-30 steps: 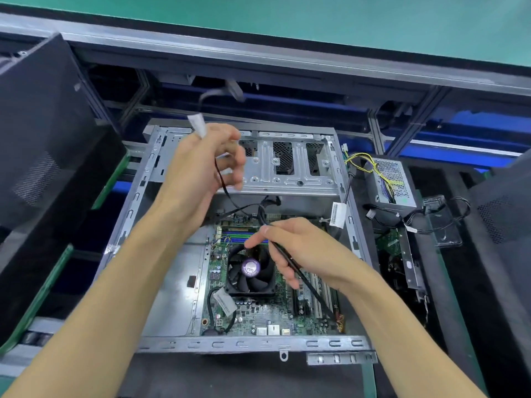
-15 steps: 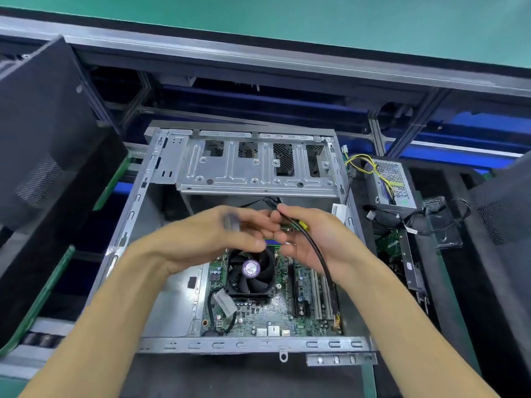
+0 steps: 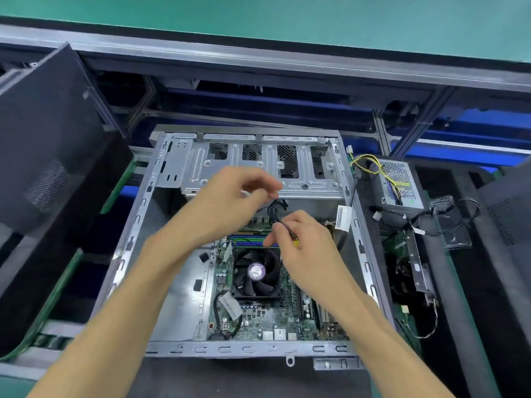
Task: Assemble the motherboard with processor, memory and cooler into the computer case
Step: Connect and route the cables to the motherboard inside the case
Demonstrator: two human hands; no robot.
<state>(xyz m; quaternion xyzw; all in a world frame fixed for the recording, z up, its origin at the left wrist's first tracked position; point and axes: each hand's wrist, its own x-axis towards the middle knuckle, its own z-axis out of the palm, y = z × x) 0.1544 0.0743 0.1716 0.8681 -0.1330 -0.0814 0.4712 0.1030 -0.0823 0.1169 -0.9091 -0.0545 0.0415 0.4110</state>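
Observation:
An open grey metal computer case [image 3: 135, 225] lies flat in front of me. Inside lies the green motherboard [image 3: 267, 320] with a black cooler fan [image 3: 256, 272] and memory sticks [image 3: 250, 241] behind the fan. My left hand [image 3: 230, 202] is raised over the board's far edge and pinches a thin black cable with a white end. My right hand [image 3: 304, 242] is just to the right and grips a black cable [image 3: 277, 209] with a yellow tip, above the memory.
A drive cage [image 3: 258, 165] spans the case's far end. A power supply [image 3: 398, 179] with yellow wires and loose cables lie to the right of the case. Black case panels [image 3: 48, 145] stand at the left and the far right. A white label [image 3: 342, 217] hangs on the right wall.
My left hand came down from high up to meet the right hand, then lifted slightly and moved back. My right hand rose from the fan and holds the cable near the memory.

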